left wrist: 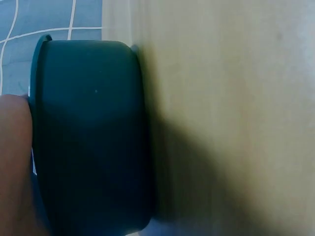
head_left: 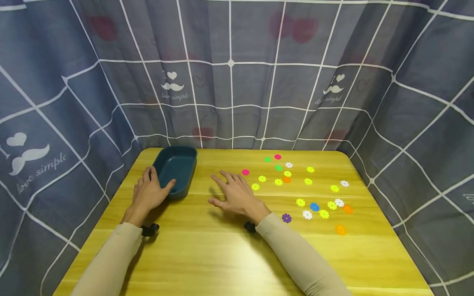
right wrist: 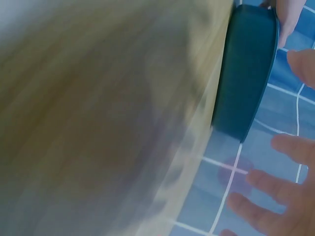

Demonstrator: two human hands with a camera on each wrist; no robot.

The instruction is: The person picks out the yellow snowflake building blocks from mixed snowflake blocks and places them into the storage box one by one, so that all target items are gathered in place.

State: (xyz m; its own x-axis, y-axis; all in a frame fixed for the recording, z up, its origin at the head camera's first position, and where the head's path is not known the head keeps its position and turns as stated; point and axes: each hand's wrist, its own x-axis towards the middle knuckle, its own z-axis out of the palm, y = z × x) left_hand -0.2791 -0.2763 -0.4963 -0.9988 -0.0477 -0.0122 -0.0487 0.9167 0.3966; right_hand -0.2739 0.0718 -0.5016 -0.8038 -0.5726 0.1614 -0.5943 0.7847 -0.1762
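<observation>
wd-grain tbl (head_left: pixel 207 255) | teal tray (head_left: pixel 175 166), far L | multicol. flwr pcs (head_left: pixel 308 181), R

White "I" beside a heart (head_left: pixel 172 75), "love simple" (head_left: pixel 175 96), on grey checked curtain (head_left: pixel 212 84)

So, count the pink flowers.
2: one pink flower just beyond the right hand; another farther back, beside a green one. That hand may hide more.

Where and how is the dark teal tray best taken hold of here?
Probably by its rim at the near-left corner, coming from above and the person's left. The dark teal tray stands upright with its open top facing up, and its lip flares outward, giving fingers an edge to pinch. The left hand is at that corner.
</observation>
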